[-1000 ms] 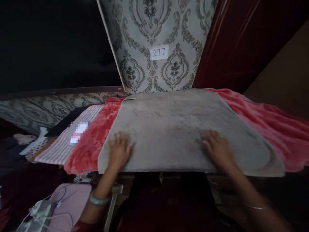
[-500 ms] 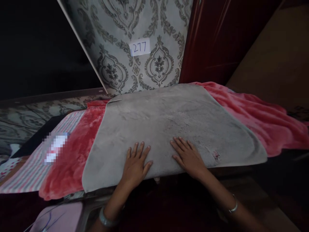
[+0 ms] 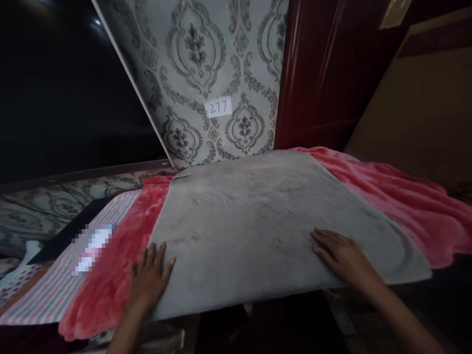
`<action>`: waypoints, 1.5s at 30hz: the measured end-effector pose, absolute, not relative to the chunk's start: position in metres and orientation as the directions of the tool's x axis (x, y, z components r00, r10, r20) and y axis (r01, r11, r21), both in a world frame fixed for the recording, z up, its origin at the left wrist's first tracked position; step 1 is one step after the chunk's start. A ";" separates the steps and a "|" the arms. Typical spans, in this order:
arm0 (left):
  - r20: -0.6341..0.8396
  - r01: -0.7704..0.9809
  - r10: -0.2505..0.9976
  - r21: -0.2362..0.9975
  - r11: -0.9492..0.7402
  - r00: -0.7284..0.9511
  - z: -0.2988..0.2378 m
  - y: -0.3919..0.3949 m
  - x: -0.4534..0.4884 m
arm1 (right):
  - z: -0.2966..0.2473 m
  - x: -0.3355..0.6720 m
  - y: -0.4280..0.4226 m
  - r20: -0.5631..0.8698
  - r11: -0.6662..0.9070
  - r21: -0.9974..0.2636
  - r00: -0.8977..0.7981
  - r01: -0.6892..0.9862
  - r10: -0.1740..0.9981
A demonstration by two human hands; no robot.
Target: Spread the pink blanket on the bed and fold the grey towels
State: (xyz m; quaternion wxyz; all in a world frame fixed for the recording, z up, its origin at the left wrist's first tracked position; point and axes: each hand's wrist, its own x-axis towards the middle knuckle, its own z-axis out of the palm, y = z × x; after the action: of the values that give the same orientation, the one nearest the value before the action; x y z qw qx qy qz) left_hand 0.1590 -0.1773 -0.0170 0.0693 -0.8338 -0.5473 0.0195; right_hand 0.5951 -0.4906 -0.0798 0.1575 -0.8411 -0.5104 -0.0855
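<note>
Head view: a grey cloth point(image 3: 236, 236) was laid flat over a red blanket point(image 3: 110, 275), red being exposed beyond its left and right edges. Near the near-left corner, the cloth's left edge was overlapped by the left hand point(image 3: 146, 282); the thumb and index finger were placed over grey, the outer fingers over red. These fingers were fanned apart, with nothing gripped. Toward the near-right corner, the right hand point(image 3: 342, 254) was set with its back upward, over the grey cloth, its fingers extended and held close together, the thumb slightly parted. How firmly the cloth was pressed could not be told. By the blanket's left edge, a striped cloth point(image 3: 46, 297) was seen.
</note>
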 end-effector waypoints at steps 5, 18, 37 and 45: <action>-0.018 0.818 0.820 -0.062 -0.572 0.572 0.004 -0.147 0.224 | -0.043 0.606 -0.409 0.297 -0.368 -0.199 0.414 0.908 0.860; 0.000 0.596 0.597 0.066 -0.800 0.802 -0.013 -0.039 0.398 | -0.040 0.669 -0.237 -0.005 -0.245 -0.137 0.247 0.960 0.969; 0.163 0.922 0.910 0.008 -0.388 0.382 -0.012 0.126 0.364 | -0.075 0.880 -0.230 0.244 -0.474 -0.154 0.498 0.867 0.832; 0.149 0.913 0.902 -0.011 -0.408 0.405 -0.005 0.131 0.366 | -0.071 0.881 -0.232 0.344 -0.552 -0.088 0.546 0.829 0.764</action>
State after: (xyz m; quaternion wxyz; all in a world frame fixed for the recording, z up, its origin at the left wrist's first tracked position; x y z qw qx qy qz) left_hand 0.3656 0.1310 -0.0047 0.0453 -0.8370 -0.5421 -0.0597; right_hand 0.8808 -0.2322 -0.0711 0.1208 -0.8707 -0.4574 -0.1342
